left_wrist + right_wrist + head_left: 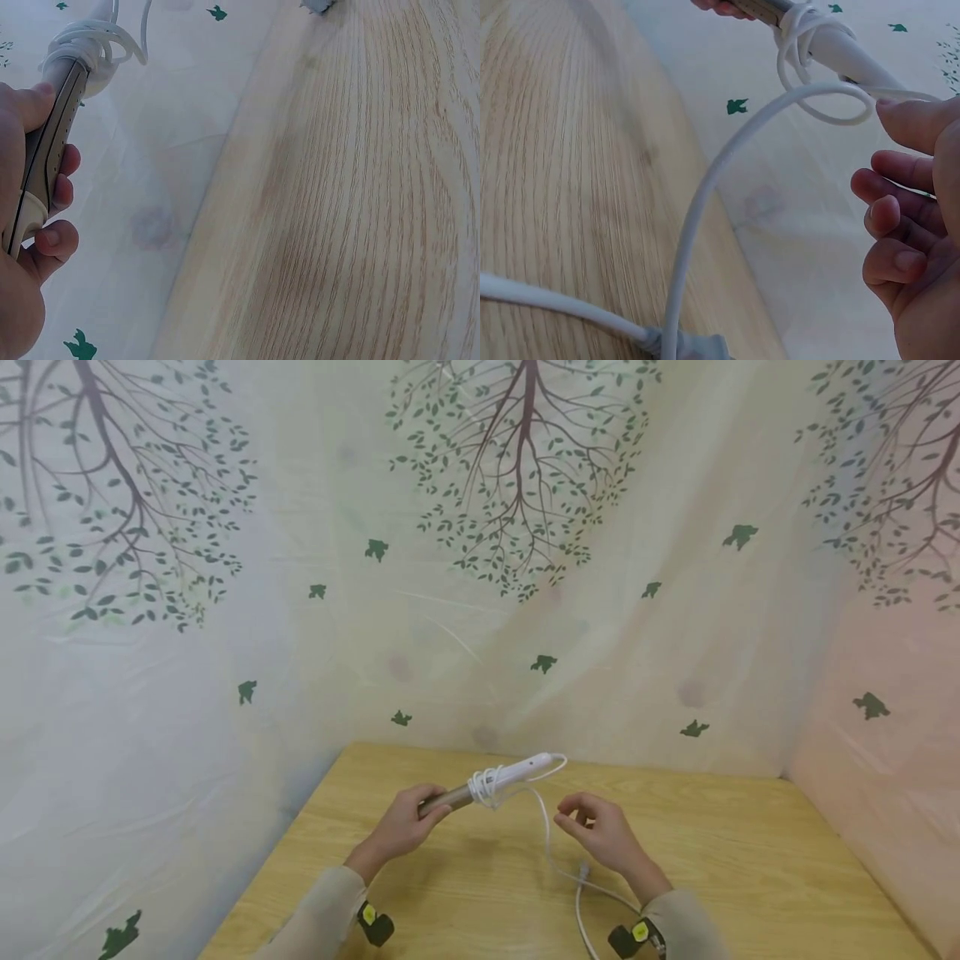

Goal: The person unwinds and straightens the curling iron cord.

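Your left hand [401, 827] grips the curling iron [487, 783] above the table [750, 860]; your right hand [603, 835], fingers loosely curled, holds nothing beside its cord [546, 835].

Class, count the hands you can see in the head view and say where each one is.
2. The left hand grips the handle of the hair iron above the wooden table; the right hand hovers beside the white cord, holding nothing.

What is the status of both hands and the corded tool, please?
Left hand grips the hair iron. Right hand loosely curled, holding nothing. White cord partly coiled on iron, rest trailing over table.
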A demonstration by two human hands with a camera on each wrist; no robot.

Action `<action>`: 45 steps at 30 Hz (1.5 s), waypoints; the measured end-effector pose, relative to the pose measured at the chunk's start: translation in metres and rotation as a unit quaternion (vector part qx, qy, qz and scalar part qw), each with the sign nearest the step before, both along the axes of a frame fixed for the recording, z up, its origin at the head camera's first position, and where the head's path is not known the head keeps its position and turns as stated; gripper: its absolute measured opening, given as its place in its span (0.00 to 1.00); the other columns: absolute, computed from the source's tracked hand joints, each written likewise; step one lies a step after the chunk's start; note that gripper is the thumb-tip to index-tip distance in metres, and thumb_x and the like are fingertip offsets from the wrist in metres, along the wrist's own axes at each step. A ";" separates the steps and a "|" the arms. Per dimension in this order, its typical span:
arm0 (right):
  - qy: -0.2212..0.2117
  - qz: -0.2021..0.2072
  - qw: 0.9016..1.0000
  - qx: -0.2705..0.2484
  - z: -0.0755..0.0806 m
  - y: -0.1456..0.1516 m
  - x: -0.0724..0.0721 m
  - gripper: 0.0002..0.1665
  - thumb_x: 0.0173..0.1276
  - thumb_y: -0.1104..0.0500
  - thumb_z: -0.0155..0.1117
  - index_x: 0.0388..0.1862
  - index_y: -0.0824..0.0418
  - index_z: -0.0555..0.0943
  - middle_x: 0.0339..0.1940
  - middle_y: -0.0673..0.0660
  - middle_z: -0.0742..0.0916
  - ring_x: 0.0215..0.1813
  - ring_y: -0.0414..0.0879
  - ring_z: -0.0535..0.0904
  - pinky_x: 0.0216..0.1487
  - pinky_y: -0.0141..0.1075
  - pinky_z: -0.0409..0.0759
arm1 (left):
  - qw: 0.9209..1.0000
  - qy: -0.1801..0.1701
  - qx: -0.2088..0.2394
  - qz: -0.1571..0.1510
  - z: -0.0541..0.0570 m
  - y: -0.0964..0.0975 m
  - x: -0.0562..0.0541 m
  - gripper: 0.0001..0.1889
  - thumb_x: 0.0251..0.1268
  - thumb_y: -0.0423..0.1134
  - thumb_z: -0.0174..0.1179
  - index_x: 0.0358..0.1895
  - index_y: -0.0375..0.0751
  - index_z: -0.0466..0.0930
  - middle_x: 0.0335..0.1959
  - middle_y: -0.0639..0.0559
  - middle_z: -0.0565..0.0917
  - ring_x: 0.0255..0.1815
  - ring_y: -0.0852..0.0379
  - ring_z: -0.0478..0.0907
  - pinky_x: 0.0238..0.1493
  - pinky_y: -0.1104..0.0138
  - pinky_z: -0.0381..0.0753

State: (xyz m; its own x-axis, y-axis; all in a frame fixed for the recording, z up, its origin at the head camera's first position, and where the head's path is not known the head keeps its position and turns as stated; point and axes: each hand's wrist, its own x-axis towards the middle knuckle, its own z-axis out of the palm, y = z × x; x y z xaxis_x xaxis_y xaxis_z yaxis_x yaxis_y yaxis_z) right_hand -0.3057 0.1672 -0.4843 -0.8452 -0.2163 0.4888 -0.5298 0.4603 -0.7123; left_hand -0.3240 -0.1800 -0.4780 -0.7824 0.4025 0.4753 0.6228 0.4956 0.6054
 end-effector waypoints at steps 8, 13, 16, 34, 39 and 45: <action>-0.007 -0.005 1.000 -0.015 0.000 -0.015 0.000 0.07 0.62 0.56 0.72 0.36 0.55 0.83 0.28 0.47 0.85 0.23 0.33 0.72 0.21 0.29 0.70 | 1.000 0.010 0.006 -0.005 0.001 0.004 0.001 0.10 0.69 0.44 0.60 0.47 0.43 0.80 0.32 0.58 0.81 0.26 0.66 0.72 0.29 0.70 0.74; 0.001 -0.011 1.000 -0.020 -0.001 -0.020 0.002 0.07 0.61 0.57 0.72 0.36 0.56 0.83 0.27 0.46 0.84 0.23 0.32 0.72 0.21 0.29 0.70 | 1.000 0.003 0.005 -0.009 -0.002 0.007 0.003 0.10 0.69 0.44 0.60 0.46 0.43 0.80 0.32 0.58 0.81 0.27 0.66 0.73 0.30 0.70 0.75; 0.016 -0.015 1.000 -0.016 -0.001 -0.022 0.003 0.06 0.61 0.60 0.72 0.35 0.57 0.83 0.26 0.46 0.84 0.23 0.32 0.72 0.22 0.29 0.71 | 1.000 -0.001 0.008 -0.011 -0.002 0.008 0.004 0.10 0.69 0.44 0.60 0.46 0.43 0.80 0.33 0.57 0.81 0.28 0.65 0.73 0.31 0.70 0.75; -0.040 0.035 0.998 0.039 -0.006 -0.008 0.003 0.05 0.59 0.67 0.67 0.34 0.60 0.84 0.26 0.48 0.85 0.27 0.32 0.73 0.28 0.29 0.75 | 1.000 0.014 0.008 -0.007 -0.002 0.009 0.005 0.10 0.69 0.43 0.61 0.46 0.41 0.80 0.32 0.56 0.81 0.28 0.65 0.72 0.32 0.70 0.74; -0.059 0.079 0.994 0.045 -0.002 0.002 0.009 0.03 0.60 0.65 0.68 0.34 0.61 0.84 0.27 0.49 0.85 0.28 0.32 0.75 0.30 0.29 0.76 | 1.000 0.020 0.002 0.001 -0.005 0.006 0.003 0.10 0.69 0.43 0.60 0.46 0.41 0.80 0.32 0.56 0.81 0.27 0.66 0.72 0.31 0.70 0.73; -0.085 0.126 0.988 0.040 0.011 0.008 0.021 0.03 0.60 0.65 0.68 0.34 0.63 0.83 0.28 0.52 0.84 0.28 0.33 0.76 0.30 0.29 0.77 | 1.000 0.030 0.004 -0.001 -0.011 0.003 0.002 0.08 0.68 0.41 0.61 0.45 0.42 0.80 0.31 0.57 0.80 0.26 0.67 0.71 0.30 0.71 0.73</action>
State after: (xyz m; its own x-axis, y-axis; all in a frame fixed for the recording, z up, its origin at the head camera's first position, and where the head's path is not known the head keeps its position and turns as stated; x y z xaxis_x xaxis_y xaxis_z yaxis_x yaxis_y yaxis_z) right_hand -0.2850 0.1751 -0.4737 -0.8287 -0.4616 0.3165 -0.5095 0.3882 -0.7679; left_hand -0.3220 -0.1766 -0.4887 -0.7512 0.3999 0.5251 0.6594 0.4892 0.5709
